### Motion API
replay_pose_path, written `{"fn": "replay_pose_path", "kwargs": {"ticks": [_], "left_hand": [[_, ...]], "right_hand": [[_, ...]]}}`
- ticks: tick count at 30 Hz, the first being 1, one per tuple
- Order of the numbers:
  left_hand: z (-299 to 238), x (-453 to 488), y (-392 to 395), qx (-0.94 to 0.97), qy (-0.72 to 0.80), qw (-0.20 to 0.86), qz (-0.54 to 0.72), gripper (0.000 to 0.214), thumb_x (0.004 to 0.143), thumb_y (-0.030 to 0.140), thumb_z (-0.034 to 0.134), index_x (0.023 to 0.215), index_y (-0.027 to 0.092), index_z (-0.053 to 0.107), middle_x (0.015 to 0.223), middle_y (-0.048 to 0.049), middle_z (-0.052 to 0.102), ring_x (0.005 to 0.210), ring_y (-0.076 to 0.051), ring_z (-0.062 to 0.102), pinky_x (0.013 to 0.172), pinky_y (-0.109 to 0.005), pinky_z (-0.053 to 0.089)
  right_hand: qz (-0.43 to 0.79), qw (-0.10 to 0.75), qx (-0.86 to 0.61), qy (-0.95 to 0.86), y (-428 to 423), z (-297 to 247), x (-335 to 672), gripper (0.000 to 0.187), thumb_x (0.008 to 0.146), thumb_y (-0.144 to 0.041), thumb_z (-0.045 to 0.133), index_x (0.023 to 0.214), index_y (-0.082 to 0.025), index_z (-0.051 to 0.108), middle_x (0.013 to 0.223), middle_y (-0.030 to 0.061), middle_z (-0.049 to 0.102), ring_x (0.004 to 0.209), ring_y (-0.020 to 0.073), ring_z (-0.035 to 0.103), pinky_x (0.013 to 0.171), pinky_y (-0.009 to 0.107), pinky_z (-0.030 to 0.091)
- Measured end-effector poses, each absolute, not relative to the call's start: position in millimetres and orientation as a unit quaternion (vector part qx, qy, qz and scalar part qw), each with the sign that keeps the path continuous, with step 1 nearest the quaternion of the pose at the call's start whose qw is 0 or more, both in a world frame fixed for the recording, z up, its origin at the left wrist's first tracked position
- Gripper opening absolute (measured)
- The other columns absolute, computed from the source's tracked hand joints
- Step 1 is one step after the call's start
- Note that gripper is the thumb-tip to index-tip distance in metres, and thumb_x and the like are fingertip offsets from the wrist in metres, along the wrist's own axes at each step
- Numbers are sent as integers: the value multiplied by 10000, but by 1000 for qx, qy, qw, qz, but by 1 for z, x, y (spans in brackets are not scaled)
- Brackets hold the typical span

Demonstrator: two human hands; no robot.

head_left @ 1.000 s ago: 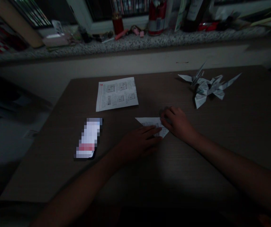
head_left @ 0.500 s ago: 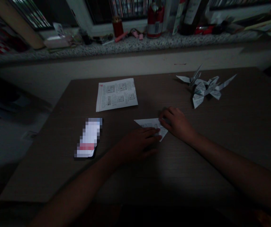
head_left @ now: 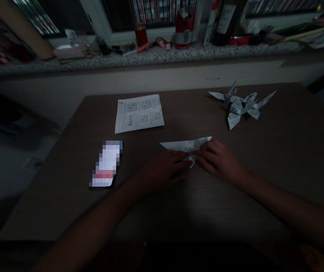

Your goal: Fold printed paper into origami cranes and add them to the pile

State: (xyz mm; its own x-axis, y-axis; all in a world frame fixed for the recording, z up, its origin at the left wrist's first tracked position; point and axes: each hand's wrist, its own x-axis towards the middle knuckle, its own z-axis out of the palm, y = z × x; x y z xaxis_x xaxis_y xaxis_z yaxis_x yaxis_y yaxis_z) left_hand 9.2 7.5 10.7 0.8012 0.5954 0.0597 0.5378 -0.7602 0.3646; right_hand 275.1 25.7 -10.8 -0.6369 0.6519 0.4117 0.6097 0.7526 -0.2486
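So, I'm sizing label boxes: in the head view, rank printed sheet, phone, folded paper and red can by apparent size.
1. printed sheet
2. phone
3. folded paper, partly covered, so its place against the phone is unsure
4. red can, far back on the ledge

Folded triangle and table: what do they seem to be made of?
Folded triangle: thin printed paper, matt, sharply creased, with lines of text. Table: probably wood or wood-look laminate, dull finish, showing fine straight grain.
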Motion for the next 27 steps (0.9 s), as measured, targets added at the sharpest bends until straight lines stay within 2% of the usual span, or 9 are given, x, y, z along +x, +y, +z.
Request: {"fn": "replay_pose_path", "kwargs": {"ticks": [7,14,20,27], "left_hand": [[10,9,7,931,308,171,93,514,1043,414,573,1536,303,482,1622,-70,453,1464,-280,463,1189,-492,406],[9,10,7,932,307,164,100,462,1073,395,515,1518,272,507,1615,-87,462,1463,-273,471,1188,-491,416],[10,7,8,938,294,166,86,410,1075,444,501,1432,266,596,1627,-76,445,1485,-269,445,1212,-478,387],[10,7,9,937,287,173,98,346,1052,393,562,1362,267,650,1615,-81,462,1485,-275,446,1211,-505,391]], "right_hand": [[80,225,-309,-921,1,-16,285,323,1032,-266,545,1303,-216,712,936,100,667,892,253,607,769,407,540],[87,225,-303,-922,1,-19,284,345,1023,-254,550,1325,-199,707,951,116,672,910,269,607,781,425,555],[108,222,-312,-917,-1,-17,283,329,1021,-260,557,1302,-212,721,949,111,650,917,267,592,782,422,547],[102,218,-326,-914,-2,-17,288,348,1026,-284,546,1331,-257,713,935,97,630,902,255,579,763,408,524]]}}
